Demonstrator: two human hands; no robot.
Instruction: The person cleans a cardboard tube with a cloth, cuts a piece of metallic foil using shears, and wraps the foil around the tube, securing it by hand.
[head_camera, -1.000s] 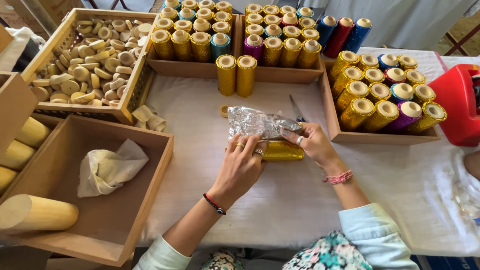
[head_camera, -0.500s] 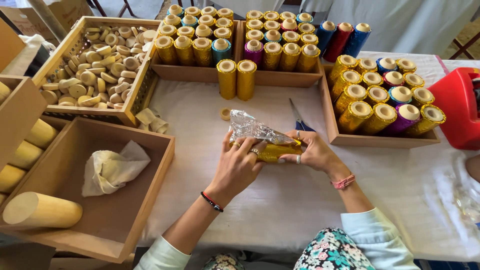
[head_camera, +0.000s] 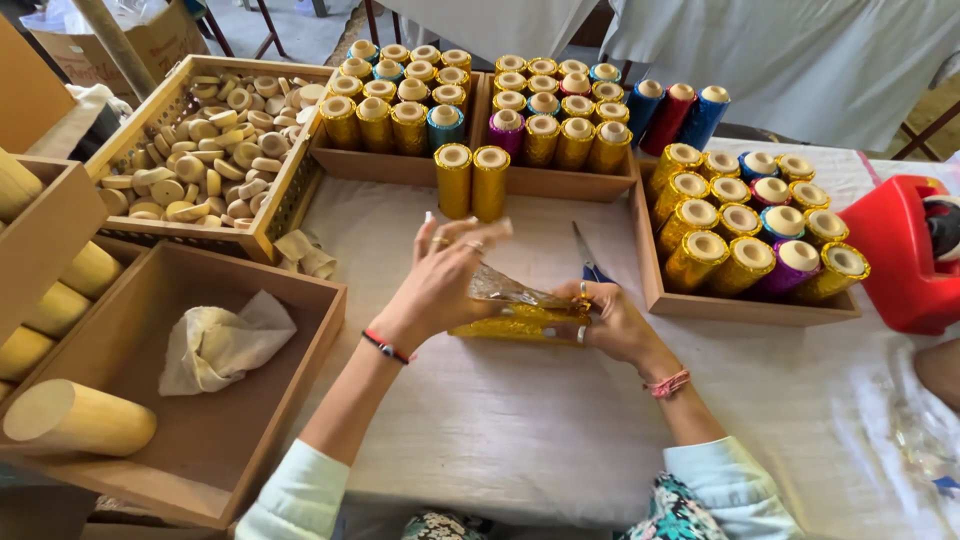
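Note:
A gold foil-covered spool (head_camera: 515, 325) lies on its side on the white tablecloth (head_camera: 520, 440) in the middle of the head view. A crinkled clear plastic sheet (head_camera: 505, 290) is folded flat over it. My left hand (head_camera: 450, 280) presses on the sheet and the spool's left end, fingers spread. My right hand (head_camera: 610, 320) grips the spool's right end and the sheet's edge. Two upright gold spools (head_camera: 472, 182) stand just beyond my hands.
Blue-handled scissors (head_camera: 592, 265) lie behind my right hand. Wooden trays hold several foil spools at the back (head_camera: 480, 100) and right (head_camera: 760, 230), wooden discs (head_camera: 200, 150) at left, and a cloth (head_camera: 225, 340) with a plain wooden cylinder (head_camera: 80, 420) at near left. A red container (head_camera: 900, 260) sits far right.
The plastic sheet stood puffed up above the spool; now it is pressed down flat along it. My left hand has slid over the spool's left end. The view has shifted slightly.

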